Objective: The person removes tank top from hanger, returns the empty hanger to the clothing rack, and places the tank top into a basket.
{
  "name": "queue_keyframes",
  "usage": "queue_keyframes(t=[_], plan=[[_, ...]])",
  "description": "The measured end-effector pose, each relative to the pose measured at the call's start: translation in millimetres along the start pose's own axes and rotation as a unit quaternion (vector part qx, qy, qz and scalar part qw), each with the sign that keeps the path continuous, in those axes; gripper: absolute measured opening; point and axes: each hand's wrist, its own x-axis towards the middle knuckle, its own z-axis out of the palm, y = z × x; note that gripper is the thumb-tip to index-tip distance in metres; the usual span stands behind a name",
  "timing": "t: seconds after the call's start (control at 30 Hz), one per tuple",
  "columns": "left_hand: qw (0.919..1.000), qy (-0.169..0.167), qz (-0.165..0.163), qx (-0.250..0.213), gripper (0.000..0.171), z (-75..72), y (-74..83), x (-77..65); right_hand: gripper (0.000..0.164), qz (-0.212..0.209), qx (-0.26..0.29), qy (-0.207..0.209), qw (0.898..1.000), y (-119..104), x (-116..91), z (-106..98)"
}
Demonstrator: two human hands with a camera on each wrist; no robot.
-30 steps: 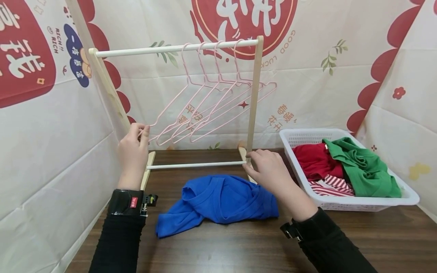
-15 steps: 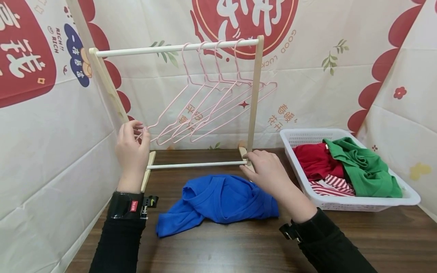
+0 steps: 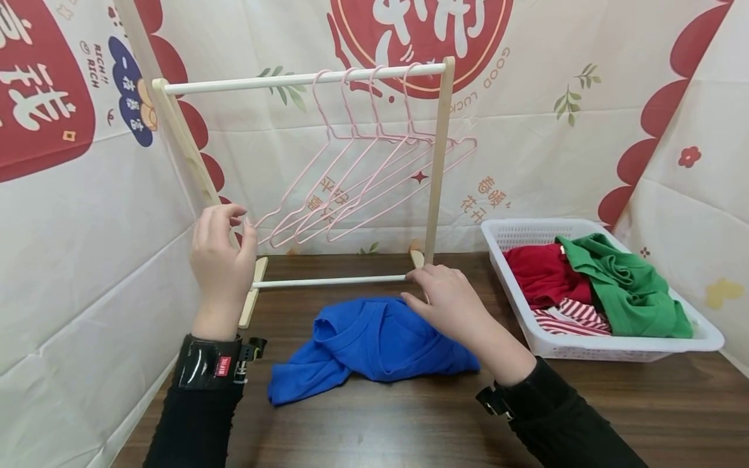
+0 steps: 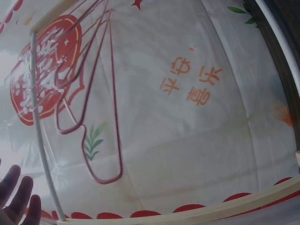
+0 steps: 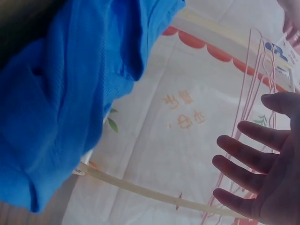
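Several pink wire hangers (image 3: 377,137) hang on the white top rod (image 3: 251,84) of a small wooden rack. My left hand (image 3: 222,263) is raised beside the lower left end of the front hanger; in the left wrist view its fingers (image 4: 18,199) are apart from the wire. On the table, below the rack, lies a crumpled blue garment (image 3: 374,344). Over that garment's right side is my right hand (image 3: 450,305), near the foot of the right post. The right wrist view shows its fingers (image 5: 243,154) spread and holding nothing.
A white plastic basket (image 3: 506,279) stands to the right, with red (image 3: 544,273), green (image 3: 634,286) and red-striped cloth (image 3: 570,318) inside. The rack's lower white rod (image 3: 333,282) runs behind the blue garment. Printed fabric walls (image 3: 526,149) enclose the table.
My left hand has drawn slightly left, away from the front hanger's end, where its fingers were before. My right hand has shifted a little left and down. The blue garment lies as it was.
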Motion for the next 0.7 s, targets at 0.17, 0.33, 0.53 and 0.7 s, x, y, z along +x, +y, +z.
queue_keyframes(t=[0.17, 0.33, 0.53, 0.7], plan=[[0.9984, -0.023, 0.05, 0.011, 0.026, -5.8, 7.7, -2.1, 0.032, -0.022, 0.003, -0.034, 0.999, -4, -2, 10], [0.9938, -0.062, 0.087, 0.032, 0.03, -11.6, 13.2, -9.0, 0.036, -0.037, -0.002, -0.072, 0.997, -7, -4, 20], [0.9835, -0.112, 0.127, 0.062, 0.028, -13.2, 16.3, -19.7, 0.046, -0.056, -0.012, -0.138, 0.989, -8, -6, 31], [0.9713, -0.158, 0.152, 0.093, 0.025, -11.4, 14.8, -30.4, 0.056, -0.067, -0.015, -0.203, 0.977, -7, -8, 43]])
